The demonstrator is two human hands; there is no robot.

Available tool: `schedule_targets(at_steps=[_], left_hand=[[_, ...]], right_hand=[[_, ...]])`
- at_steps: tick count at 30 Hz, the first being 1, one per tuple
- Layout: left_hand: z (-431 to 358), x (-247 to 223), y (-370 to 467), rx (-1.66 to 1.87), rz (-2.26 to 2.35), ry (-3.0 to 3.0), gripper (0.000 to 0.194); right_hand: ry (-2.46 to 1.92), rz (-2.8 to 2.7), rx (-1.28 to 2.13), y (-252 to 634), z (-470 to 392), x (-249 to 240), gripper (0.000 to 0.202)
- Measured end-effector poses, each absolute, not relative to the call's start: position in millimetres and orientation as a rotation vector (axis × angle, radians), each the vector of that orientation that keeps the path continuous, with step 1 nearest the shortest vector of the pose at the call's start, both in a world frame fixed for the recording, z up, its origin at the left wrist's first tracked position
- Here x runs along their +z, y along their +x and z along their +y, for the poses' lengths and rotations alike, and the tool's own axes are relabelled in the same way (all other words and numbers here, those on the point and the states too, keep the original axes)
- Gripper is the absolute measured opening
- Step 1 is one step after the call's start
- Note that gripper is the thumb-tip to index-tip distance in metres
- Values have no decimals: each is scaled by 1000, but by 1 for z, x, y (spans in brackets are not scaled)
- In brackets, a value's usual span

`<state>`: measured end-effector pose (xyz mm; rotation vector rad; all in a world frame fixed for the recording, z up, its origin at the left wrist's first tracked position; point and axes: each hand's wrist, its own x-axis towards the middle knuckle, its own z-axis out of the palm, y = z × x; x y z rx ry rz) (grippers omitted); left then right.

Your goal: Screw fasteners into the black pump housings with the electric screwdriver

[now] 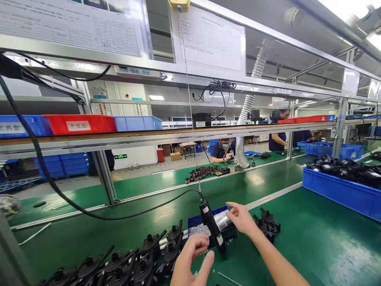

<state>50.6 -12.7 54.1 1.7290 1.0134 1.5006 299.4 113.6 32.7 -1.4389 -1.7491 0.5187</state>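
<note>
A black electric screwdriver (210, 223) hangs upright but tilted on a thin cord in front of me. Behind it is a small blue tray (194, 220) holding small silvery screws (200, 230) and a clear plastic bag (222, 220). My left hand (193, 260) is below the tray, thumb and fingers apart, with nothing visible between them. At the tray's right side, my right hand (242, 217) is beside the bag with its index finger stretched out; I see nothing held in it. Whether it touches the bag, I cannot tell.
Several black pump-like housings (143, 270) stand at the front left, with more black housings (268, 222) right of the tray. A large blue bin (339, 190) full of black parts is at the right. Loose screws and a thin rod (229, 279) lie in front. A co-worker (223, 151) sits opposite.
</note>
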Motion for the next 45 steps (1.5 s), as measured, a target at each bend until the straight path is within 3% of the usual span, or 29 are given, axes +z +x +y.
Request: schedule_targets(at_steps=[3, 4, 9, 11, 13, 18, 24, 37, 45], left_hand=[[24, 81, 72, 1423, 923, 1809, 23], [37, 86, 79, 1381, 906, 1831, 26], [79, 87, 110, 1102, 985, 1922, 92], [83, 82, 115, 1004, 977, 1936, 100], [85, 78, 115, 992, 968, 1950, 89], [94, 72, 111, 1248, 1005, 1964, 34], [103, 63, 115, 1353, 921, 1956, 13], [102, 62, 114, 1339, 996, 1829, 26], [103, 63, 111, 1279, 1075, 1830, 34]], right_hand=[[-1259, -1713, 571, 325, 106, 41, 44], [-1211, -1710, 583, 333, 101, 45, 45], [-1070, -1720, 608, 351, 82, 55, 32], [-1038, -1707, 598, 354, 82, 55, 31], [-1029, -1674, 581, 355, 85, 52, 35], [-1086, -1650, 537, 347, 86, 50, 33], [-1115, -1689, 508, 327, 77, 56, 28], [-1135, -1679, 496, 319, 85, 42, 42], [-1050, -1596, 358, 322, 79, 51, 26]])
